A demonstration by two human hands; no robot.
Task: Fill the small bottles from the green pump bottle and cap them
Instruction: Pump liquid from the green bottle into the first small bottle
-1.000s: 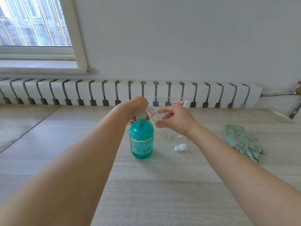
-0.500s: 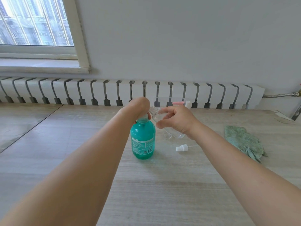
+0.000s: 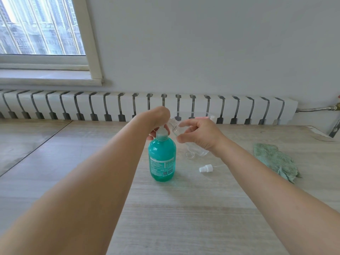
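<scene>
Green pump bottle (image 3: 161, 159) stands upright mid-tabletop (image 3: 165, 208), nearer the far edge. The left hand (image 3: 156, 118) curls over its pump head. The right hand (image 3: 199, 134) pinches a clear small bottle (image 3: 175, 127), tilted neck-first toward the pump. A white cap (image 3: 205, 168) lies just right of the green bottle; a green cloth (image 3: 274, 161) lies near the right edge.

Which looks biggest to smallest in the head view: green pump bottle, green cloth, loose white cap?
1. Green pump bottle and green cloth: much alike in area, so I won't rank them.
2. Loose white cap: clearly smallest.
</scene>
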